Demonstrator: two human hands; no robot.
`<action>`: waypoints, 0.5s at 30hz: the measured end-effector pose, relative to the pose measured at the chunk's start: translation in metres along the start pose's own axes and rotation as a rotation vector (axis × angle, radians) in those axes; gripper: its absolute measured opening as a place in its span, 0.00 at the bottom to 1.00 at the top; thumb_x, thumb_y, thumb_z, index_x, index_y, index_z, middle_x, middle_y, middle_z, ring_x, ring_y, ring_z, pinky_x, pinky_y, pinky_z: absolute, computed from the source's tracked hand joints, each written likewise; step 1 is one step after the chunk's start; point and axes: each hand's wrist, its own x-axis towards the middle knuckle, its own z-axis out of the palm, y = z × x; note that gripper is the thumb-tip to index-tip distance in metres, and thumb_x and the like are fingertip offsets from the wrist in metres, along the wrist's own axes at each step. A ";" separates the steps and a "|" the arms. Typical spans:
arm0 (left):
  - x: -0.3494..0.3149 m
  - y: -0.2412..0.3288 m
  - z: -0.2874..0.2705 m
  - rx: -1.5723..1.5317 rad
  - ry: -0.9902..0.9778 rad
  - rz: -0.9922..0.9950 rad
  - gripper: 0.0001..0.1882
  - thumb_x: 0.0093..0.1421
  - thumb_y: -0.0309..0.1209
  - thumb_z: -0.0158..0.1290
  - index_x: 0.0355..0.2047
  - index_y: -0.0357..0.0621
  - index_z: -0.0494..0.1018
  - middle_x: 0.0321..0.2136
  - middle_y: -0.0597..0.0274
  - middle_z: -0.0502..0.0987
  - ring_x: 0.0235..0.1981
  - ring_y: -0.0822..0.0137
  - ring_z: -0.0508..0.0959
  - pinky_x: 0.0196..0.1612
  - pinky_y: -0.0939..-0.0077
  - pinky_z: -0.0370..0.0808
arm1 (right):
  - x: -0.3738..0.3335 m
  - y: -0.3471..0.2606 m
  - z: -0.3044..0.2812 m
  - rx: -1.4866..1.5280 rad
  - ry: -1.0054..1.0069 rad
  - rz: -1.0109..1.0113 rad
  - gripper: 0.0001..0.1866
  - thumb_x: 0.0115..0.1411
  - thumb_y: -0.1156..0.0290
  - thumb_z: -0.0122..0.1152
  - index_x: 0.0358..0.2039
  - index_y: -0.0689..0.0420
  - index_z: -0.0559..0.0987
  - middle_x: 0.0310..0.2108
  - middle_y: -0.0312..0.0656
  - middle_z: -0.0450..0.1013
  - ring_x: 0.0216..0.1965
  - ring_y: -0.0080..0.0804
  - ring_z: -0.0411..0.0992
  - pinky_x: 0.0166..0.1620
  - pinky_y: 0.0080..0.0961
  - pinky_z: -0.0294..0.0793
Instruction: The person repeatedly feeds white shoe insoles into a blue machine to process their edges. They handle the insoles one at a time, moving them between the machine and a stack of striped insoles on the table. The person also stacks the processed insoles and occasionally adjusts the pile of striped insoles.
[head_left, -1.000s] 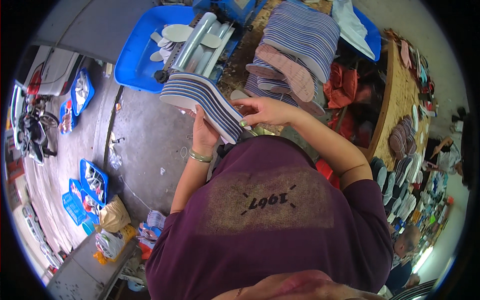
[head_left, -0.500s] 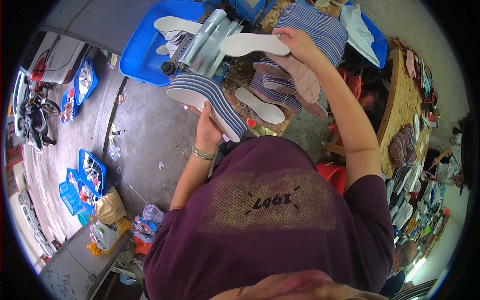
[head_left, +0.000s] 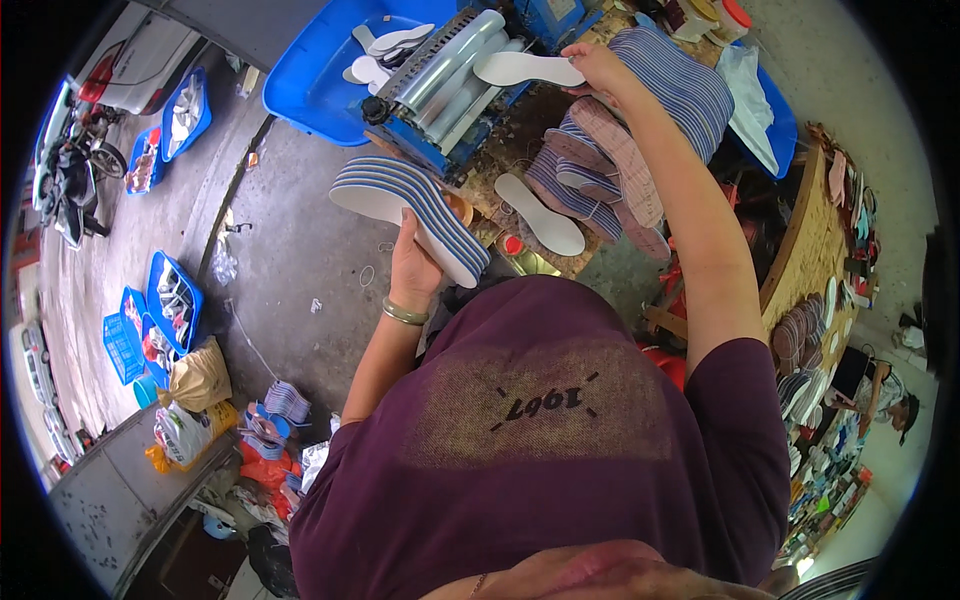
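Observation:
A stack of insoles with blue-and-white striped edges [head_left: 425, 215] rests in my left hand [head_left: 415, 268], thumb along its near side and fingers underneath. My right hand [head_left: 608, 72] pinches one end of a single white insole [head_left: 525, 69], held level at the right end of a roller machine [head_left: 455, 80]. Under my right forearm lie bundles of insoles with pinkish, printed-looking faces [head_left: 625, 160] and striped edges. A loose white insole [head_left: 540, 215] lies on the bench near me.
Behind the rollers stands a blue tub [head_left: 310, 85] with white insoles. A long striped stack [head_left: 680, 85] lies beyond my right wrist, beside a blue bin with a white bag [head_left: 745, 95]. A red-capped container [head_left: 515, 247] sits at the bench's near edge. More blue tubs [head_left: 170, 300] stand on the floor.
The view has turned slightly. My right hand has carried the white insole a little farther away along the machine. The stack in my left hand has moved slightly left, away from the machine.

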 end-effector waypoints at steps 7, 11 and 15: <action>0.001 -0.002 -0.001 0.020 -0.009 0.016 0.27 0.65 0.51 0.43 0.56 0.44 0.64 0.48 0.57 0.73 0.50 0.59 0.74 0.51 0.59 0.74 | 0.020 0.009 0.012 0.088 -0.012 0.028 0.20 0.62 0.74 0.48 0.56 0.59 0.67 0.43 0.49 0.74 0.34 0.36 0.77 0.33 0.28 0.80; 0.001 -0.004 0.008 0.038 -0.018 0.009 0.27 0.66 0.50 0.42 0.56 0.44 0.63 0.48 0.57 0.73 0.50 0.59 0.73 0.52 0.60 0.74 | 0.026 0.019 0.027 -0.364 0.140 -0.113 0.23 0.59 0.71 0.54 0.56 0.60 0.67 0.46 0.49 0.73 0.39 0.40 0.76 0.41 0.31 0.77; 0.006 -0.006 0.016 -0.036 -0.090 0.001 0.25 0.66 0.45 0.43 0.55 0.40 0.63 0.48 0.53 0.73 0.49 0.59 0.73 0.54 0.61 0.70 | 0.003 0.022 0.033 -0.548 0.108 -0.458 0.26 0.56 0.68 0.60 0.55 0.61 0.68 0.46 0.48 0.74 0.42 0.39 0.75 0.46 0.30 0.73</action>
